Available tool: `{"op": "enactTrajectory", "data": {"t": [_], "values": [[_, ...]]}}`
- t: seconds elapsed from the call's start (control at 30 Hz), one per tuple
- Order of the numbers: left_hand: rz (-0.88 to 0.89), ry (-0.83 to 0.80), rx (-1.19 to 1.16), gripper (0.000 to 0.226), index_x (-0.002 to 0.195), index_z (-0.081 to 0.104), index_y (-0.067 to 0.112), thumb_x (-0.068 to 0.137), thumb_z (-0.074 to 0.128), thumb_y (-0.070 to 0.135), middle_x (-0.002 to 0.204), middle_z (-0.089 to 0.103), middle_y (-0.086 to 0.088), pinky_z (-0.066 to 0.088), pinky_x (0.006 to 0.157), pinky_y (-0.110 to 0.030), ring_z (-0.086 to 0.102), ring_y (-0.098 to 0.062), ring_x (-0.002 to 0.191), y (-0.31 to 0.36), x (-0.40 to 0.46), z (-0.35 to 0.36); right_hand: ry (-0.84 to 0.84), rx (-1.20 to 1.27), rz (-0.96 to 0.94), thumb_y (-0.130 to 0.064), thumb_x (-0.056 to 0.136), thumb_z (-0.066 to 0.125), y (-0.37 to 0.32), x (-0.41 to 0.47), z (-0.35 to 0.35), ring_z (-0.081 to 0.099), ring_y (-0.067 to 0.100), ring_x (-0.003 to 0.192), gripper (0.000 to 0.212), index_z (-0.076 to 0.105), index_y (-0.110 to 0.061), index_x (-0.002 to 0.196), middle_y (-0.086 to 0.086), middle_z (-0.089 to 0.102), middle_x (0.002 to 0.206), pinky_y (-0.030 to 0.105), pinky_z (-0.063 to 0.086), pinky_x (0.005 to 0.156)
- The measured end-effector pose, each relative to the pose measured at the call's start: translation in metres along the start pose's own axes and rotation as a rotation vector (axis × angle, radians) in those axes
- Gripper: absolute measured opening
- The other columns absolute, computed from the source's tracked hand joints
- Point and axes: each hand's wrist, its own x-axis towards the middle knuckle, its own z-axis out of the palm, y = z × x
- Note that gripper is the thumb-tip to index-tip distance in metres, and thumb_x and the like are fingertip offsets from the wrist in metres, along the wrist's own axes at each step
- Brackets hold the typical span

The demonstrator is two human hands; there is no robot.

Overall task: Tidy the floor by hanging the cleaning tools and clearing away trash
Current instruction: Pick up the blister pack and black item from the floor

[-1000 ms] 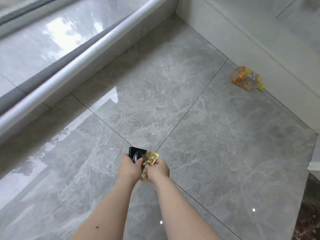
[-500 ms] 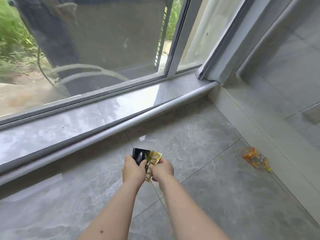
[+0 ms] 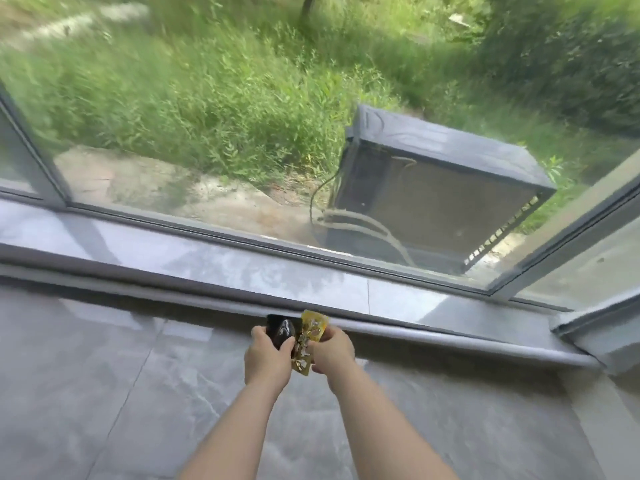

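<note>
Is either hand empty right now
No, the left hand grips a black wrapper and the right hand pinches a yellow wrapper, both held above the grey floor.

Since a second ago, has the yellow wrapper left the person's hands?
No. The yellow wrapper stays pinched between the left hand and right hand, beside the black wrapper; only the view swung up toward the window sill.

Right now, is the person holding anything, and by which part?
Yes: the left hand grips a black wrapper by its lower end; the right hand pinches a yellow wrapper's right edge.
</note>
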Motion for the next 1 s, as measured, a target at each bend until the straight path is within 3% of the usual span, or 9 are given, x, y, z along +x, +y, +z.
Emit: {"op": "enactTrajectory", "data": {"t": [0.13, 0.23, 0.33, 0.47, 0.57, 0.67, 0.73, 0.83, 1.0], "values": [[-0.071, 0.172, -0.087, 0.039, 0.119, 0.044, 0.004, 0.091, 0.060, 0.024, 0.119, 0.060, -0.015, 0.042, 0.075, -0.030, 0.058, -0.032, 0.098, -0.032, 0.010, -0.114, -0.115, -0.111, -0.112, -0.008, 0.087, 0.055, -0.047, -0.047, 0.099, 0.066, 0.024, 0.099, 0.019, 0.064, -0.017, 0.101, 0.005, 0.070, 0.103, 0.040, 0.056, 0.091], [-0.106, 0.249, -0.144, 0.033, 0.112, 0.043, 0.005, 0.091, 0.059, 0.024, 0.114, 0.061, -0.015, 0.039, 0.067, -0.029, 0.052, -0.026, 0.084, -0.064, 0.007, -0.190, -0.168, -0.160, -0.175, -0.008, 0.087, 0.054, -0.065, -0.089, 0.171, 0.065, 0.025, 0.098, 0.025, 0.063, -0.014, 0.110, 0.006, 0.069, 0.105, 0.038, 0.053, 0.089], [-0.180, 0.351, -0.223, 0.030, 0.109, 0.044, 0.005, 0.090, 0.060, 0.022, 0.111, 0.062, -0.015, 0.039, 0.069, -0.030, 0.049, -0.024, 0.081, -0.115, -0.003, -0.283, -0.264, -0.232, -0.227, -0.008, 0.086, 0.052, -0.070, -0.149, 0.261, 0.061, 0.025, 0.090, 0.029, 0.059, -0.011, 0.114, 0.011, 0.068, 0.111, 0.035, 0.051, 0.085], [-0.283, 0.466, -0.330, 0.034, 0.114, 0.046, 0.001, 0.091, 0.059, 0.022, 0.111, 0.061, -0.017, 0.043, 0.072, -0.030, 0.052, -0.026, 0.083, -0.185, -0.026, -0.397, -0.375, -0.297, -0.279, -0.008, 0.086, 0.051, -0.072, -0.232, 0.369, 0.056, 0.023, 0.080, 0.022, 0.057, -0.011, 0.107, 0.009, 0.062, 0.093, 0.030, 0.046, 0.070], [-0.327, 0.568, -0.383, 0.035, 0.116, 0.045, 0.002, 0.091, 0.059, 0.023, 0.112, 0.062, -0.017, 0.042, 0.065, -0.029, 0.053, -0.024, 0.082, -0.242, -0.050, -0.477, -0.469, -0.393, -0.341, -0.010, 0.087, 0.050, -0.070, -0.301, 0.447, 0.056, 0.023, 0.082, 0.022, 0.055, -0.013, 0.108, 0.006, 0.060, 0.092, 0.030, 0.046, 0.072], [-0.382, 0.651, -0.441, 0.039, 0.117, 0.047, 0.002, 0.090, 0.060, 0.027, 0.114, 0.062, -0.016, 0.040, 0.058, -0.025, 0.051, -0.022, 0.082, -0.288, -0.074, -0.540, -0.553, -0.478, -0.386, -0.012, 0.087, 0.051, -0.067, -0.359, 0.508, 0.056, 0.023, 0.080, 0.017, 0.054, -0.016, 0.103, 0.007, 0.060, 0.092, 0.028, 0.046, 0.064], [-0.435, 0.709, -0.477, 0.041, 0.114, 0.048, 0.000, 0.090, 0.060, 0.031, 0.113, 0.062, -0.018, 0.039, 0.064, -0.029, 0.049, -0.024, 0.081, -0.322, -0.093, -0.581, -0.609, -0.522, -0.417, -0.010, 0.086, 0.051, -0.061, -0.400, 0.548, 0.055, 0.024, 0.077, 0.011, 0.052, -0.017, 0.094, 0.007, 0.060, 0.089, 0.027, 0.045, 0.059], [-0.492, 0.795, -0.520, 0.043, 0.113, 0.048, -0.001, 0.090, 0.060, 0.033, 0.113, 0.061, -0.018, 0.038, 0.067, -0.030, 0.049, -0.025, 0.081, -0.368, -0.121, -0.635, -0.702, -0.607, -0.480, -0.007, 0.087, 0.050, -0.048, -0.456, 0.601, 0.054, 0.025, 0.076, 0.011, 0.049, -0.017, 0.091, 0.006, 0.059, 0.082, 0.030, 0.045, 0.065], [-0.552, 0.938, -0.656, 0.043, 0.113, 0.049, -0.002, 0.090, 0.060, 0.033, 0.110, 0.063, -0.018, 0.039, 0.068, -0.030, 0.051, -0.026, 0.081, -0.442, -0.177, -0.701, -0.817, -0.737, -0.567, -0.005, 0.087, 0.050, -0.018, -0.550, 0.674, 0.051, 0.016, 0.061, 0.013, 0.048, -0.017, 0.089, -0.002, 0.051, 0.068, 0.022, 0.041, 0.050]]}}
